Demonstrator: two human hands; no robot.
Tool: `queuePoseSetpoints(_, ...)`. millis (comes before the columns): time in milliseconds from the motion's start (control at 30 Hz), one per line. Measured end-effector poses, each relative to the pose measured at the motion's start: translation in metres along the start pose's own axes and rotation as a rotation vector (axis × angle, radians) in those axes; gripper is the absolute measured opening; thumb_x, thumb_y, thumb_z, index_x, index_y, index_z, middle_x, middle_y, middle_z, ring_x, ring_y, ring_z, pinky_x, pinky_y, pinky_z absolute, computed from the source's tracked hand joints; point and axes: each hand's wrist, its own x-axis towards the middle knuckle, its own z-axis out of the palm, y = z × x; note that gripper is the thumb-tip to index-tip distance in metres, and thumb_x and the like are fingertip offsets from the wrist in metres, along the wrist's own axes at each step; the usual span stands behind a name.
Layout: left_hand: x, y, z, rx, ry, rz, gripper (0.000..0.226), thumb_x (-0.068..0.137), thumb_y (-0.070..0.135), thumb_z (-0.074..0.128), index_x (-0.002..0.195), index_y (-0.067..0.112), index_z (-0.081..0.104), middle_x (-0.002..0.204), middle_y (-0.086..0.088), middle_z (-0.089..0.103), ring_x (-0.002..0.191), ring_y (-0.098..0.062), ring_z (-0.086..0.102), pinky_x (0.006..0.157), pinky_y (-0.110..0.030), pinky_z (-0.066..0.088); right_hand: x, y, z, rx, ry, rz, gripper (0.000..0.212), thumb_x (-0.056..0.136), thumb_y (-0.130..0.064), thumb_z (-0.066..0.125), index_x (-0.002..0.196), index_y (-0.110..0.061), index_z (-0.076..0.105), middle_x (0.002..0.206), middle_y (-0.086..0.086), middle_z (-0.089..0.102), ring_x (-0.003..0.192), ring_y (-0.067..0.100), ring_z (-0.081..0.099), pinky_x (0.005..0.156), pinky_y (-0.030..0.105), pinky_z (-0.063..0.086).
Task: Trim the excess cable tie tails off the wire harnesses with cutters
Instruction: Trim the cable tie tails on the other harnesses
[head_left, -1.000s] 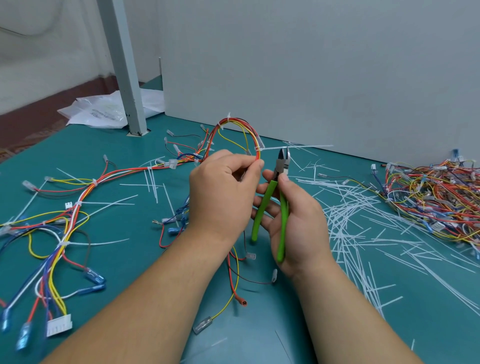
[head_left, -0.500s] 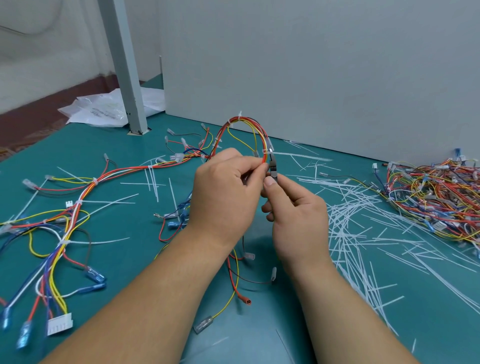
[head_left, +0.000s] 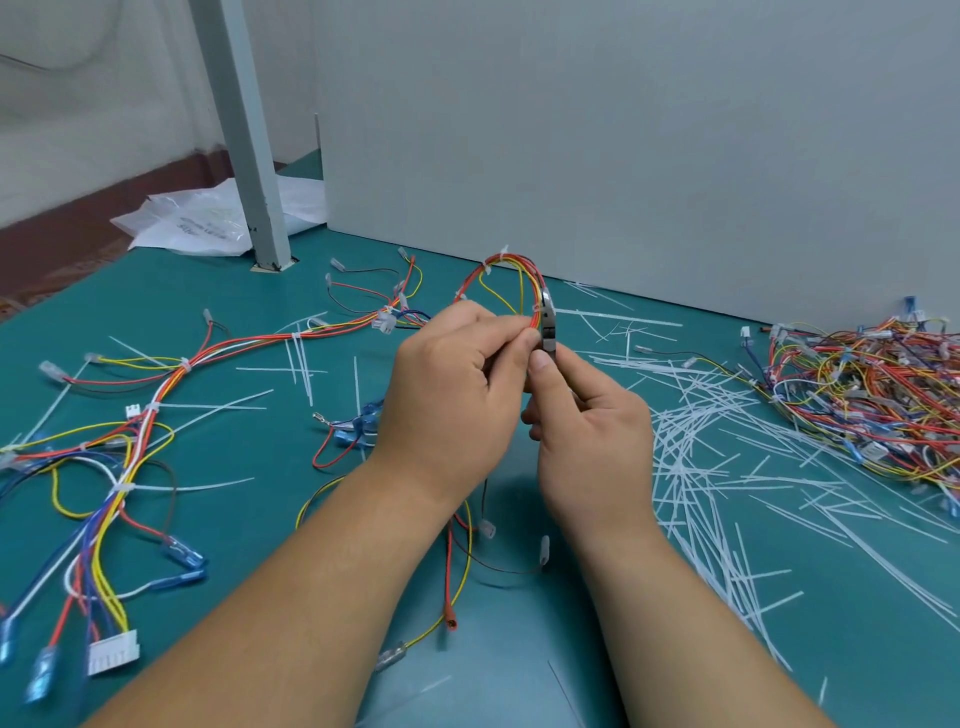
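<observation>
Multicoloured wire harness arched upward, cutters upright against its right side

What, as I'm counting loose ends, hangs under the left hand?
There, red and yellow wires drop to the mat, ending in a red terminal and a clear terminal. The left hand and forearm cover their upper run.

— Where is the camera sitting?
— It is riding on the person's head, looking forward and down.
— How near?
— It is hovering close over the left hand and right hand, taking in the table up to the wall.
</observation>
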Motion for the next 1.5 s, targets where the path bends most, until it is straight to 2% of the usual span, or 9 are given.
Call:
queuePoseSetpoints(267, -0.0022, 0.0031, 0.0007, -0.056, 0.004, -0.025, 0.015, 0.095, 0.011, 0.066, 0.094, 0.01, 0.08, 0.075, -0.002, 0.061, 0.069, -0.012, 0.054, 0.065, -0.024, 0.045, 0.0019, 0.0001, -0.0023, 0.056, -0.006, 0.01, 0.02, 0.104, -0.022, 0.062, 0.092, -0.02, 0.078, 0.072, 0.024, 0.052, 0.062, 0.029, 0.041, 0.053, 0.037, 0.034)
queuePoseSetpoints(433, -0.0012, 0.004, 0.0, -0.055, 0.008, -0.06, 0.014, 0.094, 0.012, 0.067, 0.09, 0.013, 0.081, 0.073, -0.001, 0.059, 0.069, -0.011, 0.053, 0.065, -0.024, 0.044, 0.0046, 0.0011, -0.0024, 0.058, -0.027, -0.007, 0.025, 0.105, -0.016, 0.06, 0.086, -0.024, 0.075, 0.062, -0.016, 0.057, 0.06, 0.007, 0.044, 0.056, 0.019, 0.039)
queuePoseSetpoints(600, -0.0018, 0.004, 0.0001, -0.051, 0.007, -0.049, 0.014, 0.093, 0.013, 0.067, 0.091, 0.014, 0.081, 0.073, -0.003, 0.059, 0.069, -0.014, 0.055, 0.065, -0.032, 0.047, 0.0014, -0.002, -0.0002, 0.049, -0.004, -0.016, 0.017, 0.1, -0.028, 0.061, 0.092, -0.021, 0.075, 0.081, 0.023, 0.062, 0.067, 0.034, 0.052, 0.062, 0.049, 0.047)
queuePoseSetpoints(833, -0.0013, 0.0015, 0.0001, -0.001, -0.001, -0.022, 0.014, 0.093, 0.011, 0.067, 0.087, 0.012, 0.08, 0.072, -0.004, 0.057, 0.068, -0.018, 0.054, 0.064, -0.036, 0.046, 0.0016, 0.0005, 0.0001, 0.019, 0.016, -0.005, 0.027, 0.095, -0.037, 0.061, 0.101, -0.012, 0.068, 0.092, 0.032, 0.061, 0.08, 0.046, 0.055, 0.077, 0.067, 0.05)
queuePoseSetpoints(933, -0.0014, 0.0009, -0.0003, 0.018, -0.007, -0.015, 0.015, 0.094, 0.01, 0.067, 0.084, 0.009, 0.078, 0.071, -0.004, 0.057, 0.067, -0.018, 0.054, 0.063, -0.036, 0.045, 0.0019, 0.0033, -0.0006, -0.019, 0.02, -0.012, 0.033, 0.096, -0.037, 0.061, 0.099, -0.004, 0.068, 0.084, 0.029, 0.058, 0.073, 0.039, 0.049, 0.071, 0.059, 0.052)
queuePoseSetpoints(1067, -0.0019, -0.0009, -0.0014, 0.034, -0.017, -0.011, 0.016, 0.094, 0.008, 0.067, 0.083, 0.007, 0.077, 0.072, -0.004, 0.056, 0.066, -0.017, 0.052, 0.063, -0.035, 0.044, 0.0017, 0.0052, -0.0033, -0.05, -0.004, -0.025, 0.029, 0.098, -0.035, 0.062, 0.095, -0.007, 0.071, 0.073, 0.021, 0.049, 0.066, 0.025, 0.036, 0.059, 0.036, 0.033)
queuePoseSetpoints(1267, -0.0017, -0.002, -0.0005, 0.01, -0.001, -0.045, 0.016, 0.094, 0.011, 0.067, 0.084, 0.01, 0.079, 0.07, -0.004, 0.055, 0.066, -0.018, 0.052, 0.064, -0.037, 0.045, 0.0054, 0.005, -0.0027, -0.061, -0.016, -0.011, 0.029, 0.097, -0.034, 0.061, 0.089, -0.007, 0.07, 0.07, 0.021, 0.046, 0.063, 0.02, 0.034, 0.055, 0.034, 0.029)
queuePoseSetpoints(1367, -0.0028, -0.0021, 0.0005, 0.021, 0.007, -0.05, 0.017, 0.095, 0.012, 0.067, 0.083, 0.009, 0.078, 0.07, -0.005, 0.055, 0.066, -0.019, 0.052, 0.065, -0.038, 0.045, 0.0065, 0.0056, -0.0012, 0.109, 0.086, 0.13, 0.027, 0.097, -0.031, 0.063, 0.075, -0.016, 0.068, 0.064, 0.008, 0.05, 0.057, 0.02, 0.039, 0.052, 0.033, 0.034)
queuePoseSetpoints(1500, -0.0035, -0.0012, 0.0004, 0.036, -0.006, -0.02, 0.012, 0.095, 0.012, 0.068, 0.093, 0.013, 0.08, 0.071, -0.002, 0.056, 0.067, -0.013, 0.05, 0.064, -0.027, 0.043, 0.01, 0.0029, -0.0025, 0.465, 0.118, 0.335, 0.026, 0.087, -0.043, 0.069, 0.083, -0.017, 0.064, 0.066, -0.003, 0.052, 0.055, 0.014, 0.044, 0.05, 0.026, 0.04)
